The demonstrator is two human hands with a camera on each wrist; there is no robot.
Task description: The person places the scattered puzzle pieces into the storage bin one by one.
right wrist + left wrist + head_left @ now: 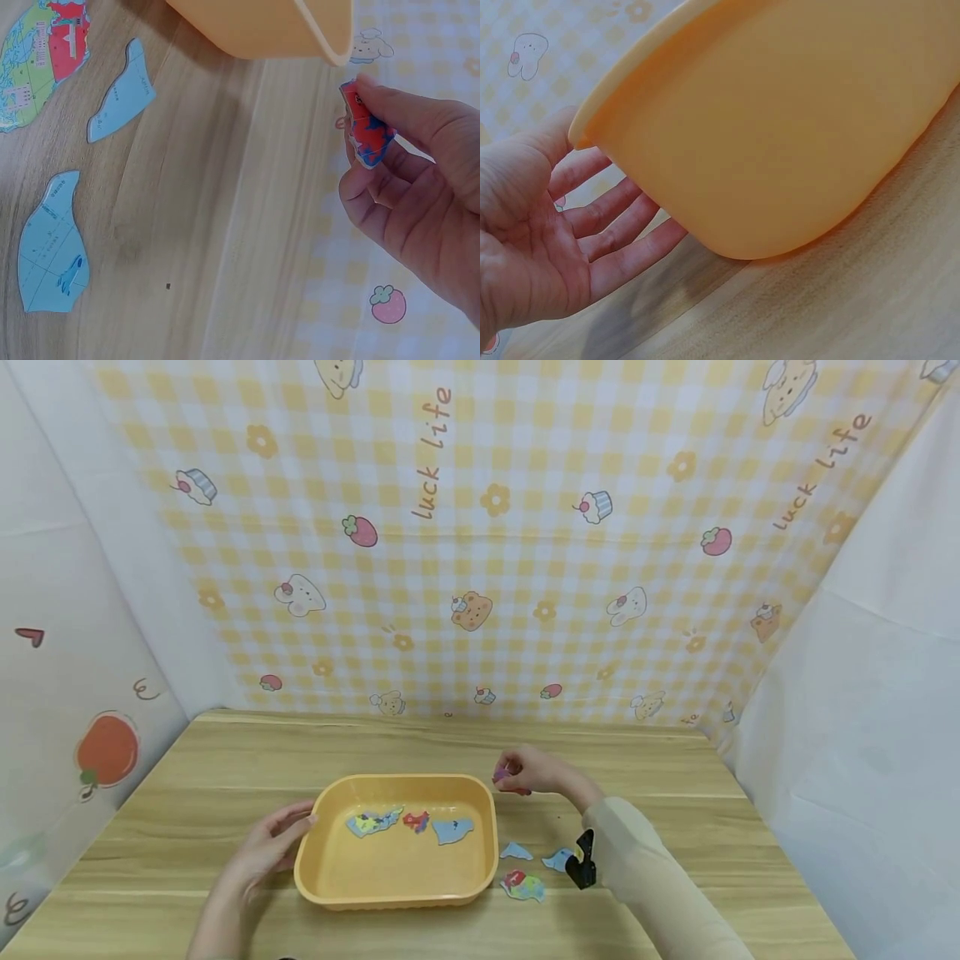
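My left hand (262,852) is at the left end of a yellow plastic tray (397,893). In the left wrist view its thumb goes over the rim and the fingers (626,217) lie against the outer wall. Just beyond the tray's right rim, my right hand (528,770) pinches a small red, blue and purple map puzzle piece (367,131) between thumb and fingers, raised over the table. Inside the tray lie a yellow-green and blue piece (367,823), a small red piece (416,821) and a light blue piece (453,831).
Right of the tray, on the wooden table (255,743), are a small blue piece (122,97), a green and red piece (523,886) and a larger blue piece (54,251). A black strap device (582,860) sits by the right sleeve. A checked cloth (480,552) hangs behind.
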